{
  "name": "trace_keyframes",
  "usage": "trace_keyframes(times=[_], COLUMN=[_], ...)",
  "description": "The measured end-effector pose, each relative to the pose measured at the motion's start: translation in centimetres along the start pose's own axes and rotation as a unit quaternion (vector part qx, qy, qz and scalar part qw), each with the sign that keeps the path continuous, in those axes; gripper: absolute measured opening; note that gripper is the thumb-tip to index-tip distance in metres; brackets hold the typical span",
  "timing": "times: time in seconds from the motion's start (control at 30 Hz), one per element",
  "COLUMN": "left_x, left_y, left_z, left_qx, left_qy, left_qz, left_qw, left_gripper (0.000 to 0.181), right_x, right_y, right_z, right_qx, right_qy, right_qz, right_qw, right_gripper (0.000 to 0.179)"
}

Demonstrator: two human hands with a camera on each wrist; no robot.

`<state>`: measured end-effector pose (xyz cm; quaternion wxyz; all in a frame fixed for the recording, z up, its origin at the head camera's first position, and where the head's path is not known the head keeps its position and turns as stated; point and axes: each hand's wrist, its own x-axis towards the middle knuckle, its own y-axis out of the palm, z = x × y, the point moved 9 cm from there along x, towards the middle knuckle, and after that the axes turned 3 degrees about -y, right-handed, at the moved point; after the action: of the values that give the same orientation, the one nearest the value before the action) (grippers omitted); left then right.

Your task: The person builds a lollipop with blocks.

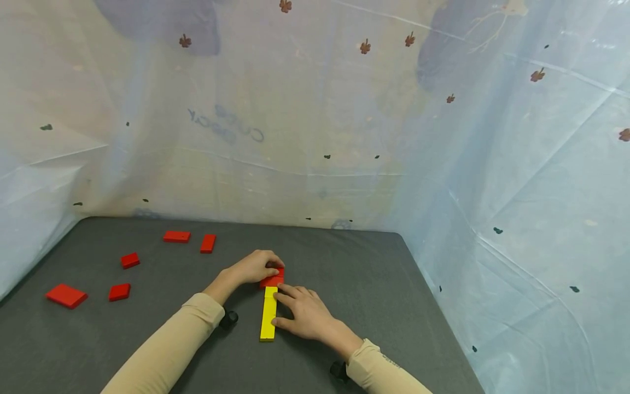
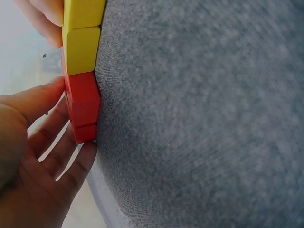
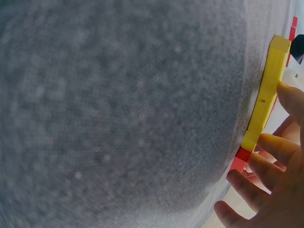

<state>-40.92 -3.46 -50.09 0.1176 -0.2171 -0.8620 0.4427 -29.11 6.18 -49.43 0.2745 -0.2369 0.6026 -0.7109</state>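
Observation:
A long yellow block (image 1: pixel 268 320) lies flat, with a short yellow piece (image 2: pixel 83 50) at its far end. Red blocks (image 1: pixel 272 281) continue the row beyond the yellow, set close against each other in the left wrist view. My left hand (image 1: pixel 253 268) arches over these red blocks, pinching them between the thumb on the near edge and fingers at the far side and end. Along the right side of the row, my right hand (image 1: pixel 307 314) rests with spread fingers. Its thumb touches the long yellow block, and its fingertips lie by the yellow-red joint.
Several loose red blocks lie to the left on the dark grey table (image 1: pixel 384 306), including a large one (image 1: pixel 66 296) and a far one (image 1: pixel 177 236). A pale plastic sheet (image 1: pixel 295 126) hangs behind the table and along its sides.

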Motion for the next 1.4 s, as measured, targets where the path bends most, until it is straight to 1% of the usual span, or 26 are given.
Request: trace_keyframes(times=[0.23,0.33,0.4,0.53,0.7,0.87,1.0,1.17,1.27,1.4], left_x=[0.0,0.0,0.0,-0.4,-1.3,-2.2,-2.9,-3.8,-4.4,-5.0], left_y=[0.0,-0.1,-0.4,-1.6,-4.0,-6.5,-8.1,-9.6,-10.5,-11.5], left_z=[0.1,0.3,0.5,1.0,1.6,3.0,4.5,7.0,8.4,10.2], left_qx=[0.002,0.005,0.006,0.004,-0.001,0.01,0.022,0.052,0.07,0.086], left_qy=[-0.003,-0.003,-0.003,-0.001,0.014,0.019,0.01,-0.002,-0.004,-0.014], left_qz=[-0.002,-0.009,-0.019,-0.051,-0.101,-0.152,-0.171,-0.176,-0.177,-0.168], left_qw=[1.0,0.9999,0.9998,0.9987,0.9948,0.9881,0.9849,0.983,0.9817,0.9818], left_gripper=[0.021,0.021,0.021,0.024,0.031,0.035,0.037,0.039,0.04,0.042], right_x=[0.1,0.1,0.1,0.1,0.2,0.2,0.2,0.1,0.1,0.1], right_y=[0.1,0.1,0.1,0.1,0.1,0.1,0.2,0.3,0.2,0.2], right_z=[0.0,0.0,0.0,-0.1,-0.1,-0.1,-0.1,0.0,0.0,-0.1], right_qx=[0.0,0.0,0.0,0.0,0.0,0.007,0.005,0.01,0.012,0.01], right_qy=[0.002,0.001,0.001,0.004,0.007,0.011,0.01,0.009,0.008,0.005], right_qz=[0.002,0.002,0.002,0.002,0.002,0.004,0.002,0.005,0.006,0.005], right_qw=[1.0,1.0,1.0,1.0,1.0,0.9999,0.9999,0.9999,0.9999,0.9999], right_gripper=[0.062,0.062,0.062,0.062,0.062,0.062,0.062,0.063,0.063,0.063])
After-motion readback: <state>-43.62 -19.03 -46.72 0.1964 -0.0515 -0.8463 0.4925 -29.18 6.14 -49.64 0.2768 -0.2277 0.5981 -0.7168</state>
